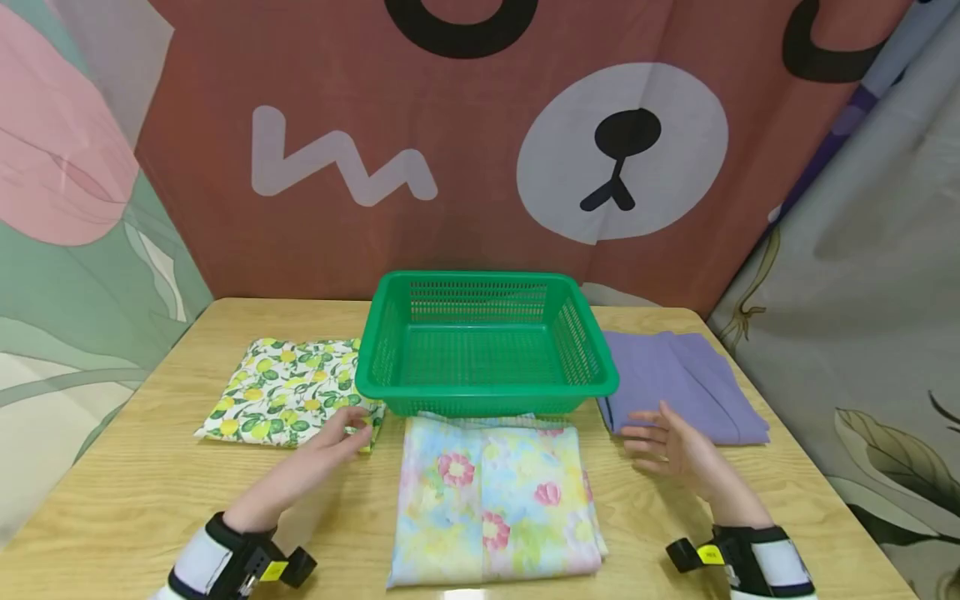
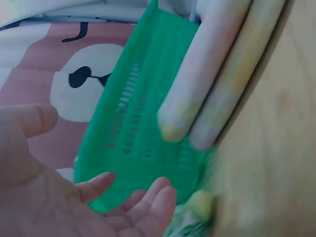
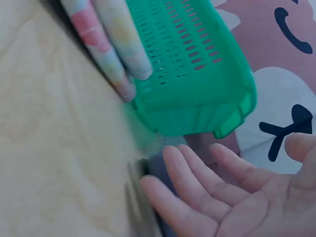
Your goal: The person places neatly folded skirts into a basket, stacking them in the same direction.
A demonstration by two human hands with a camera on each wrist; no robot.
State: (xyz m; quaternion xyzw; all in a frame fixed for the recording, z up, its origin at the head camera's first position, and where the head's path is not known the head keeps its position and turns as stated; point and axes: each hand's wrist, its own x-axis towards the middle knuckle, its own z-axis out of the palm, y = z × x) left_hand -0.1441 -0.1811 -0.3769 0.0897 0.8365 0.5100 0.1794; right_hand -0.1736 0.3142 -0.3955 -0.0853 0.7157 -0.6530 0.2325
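I am logging both hands, left hand [image 1: 330, 446] and right hand [image 1: 667, 442], hovering open and empty beside the soft, limp floral folded cloth [image 1: 495, 500], best pinched at its edges.

Green basket [image 1: 486, 346] blocks table centre; folded cloths flank it left, right, front; bare wooden table [image 1: 150, 492] along near edge.
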